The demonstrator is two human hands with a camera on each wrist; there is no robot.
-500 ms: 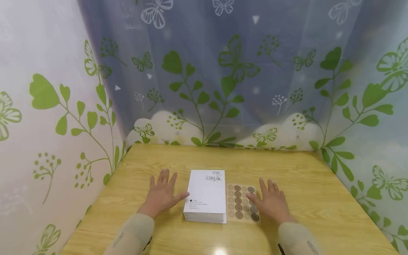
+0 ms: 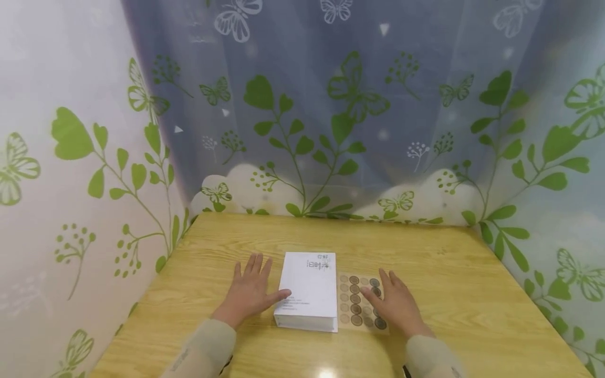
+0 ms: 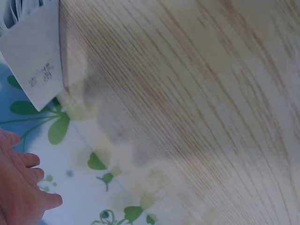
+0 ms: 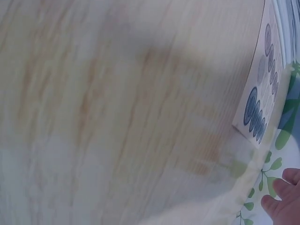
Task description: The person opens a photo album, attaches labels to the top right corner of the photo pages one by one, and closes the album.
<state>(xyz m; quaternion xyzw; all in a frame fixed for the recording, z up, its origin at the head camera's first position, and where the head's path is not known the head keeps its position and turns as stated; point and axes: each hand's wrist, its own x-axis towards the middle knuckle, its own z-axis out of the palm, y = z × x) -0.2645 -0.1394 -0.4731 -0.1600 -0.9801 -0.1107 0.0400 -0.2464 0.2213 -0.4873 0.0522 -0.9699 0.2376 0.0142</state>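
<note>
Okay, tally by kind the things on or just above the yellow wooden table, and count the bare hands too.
Thick white rectangular book: 1
Flat beige rectangular sheet with rows of circles: 1
Bare hands, left hand and right hand: 2
Total: 4

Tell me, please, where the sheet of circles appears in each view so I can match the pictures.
Head: the sheet of circles lies below and right of centre, just right of the white book.
Left wrist: not in it.
Right wrist: upper right.
Shared landmark: the white book, partly visible in both wrist views.
</note>
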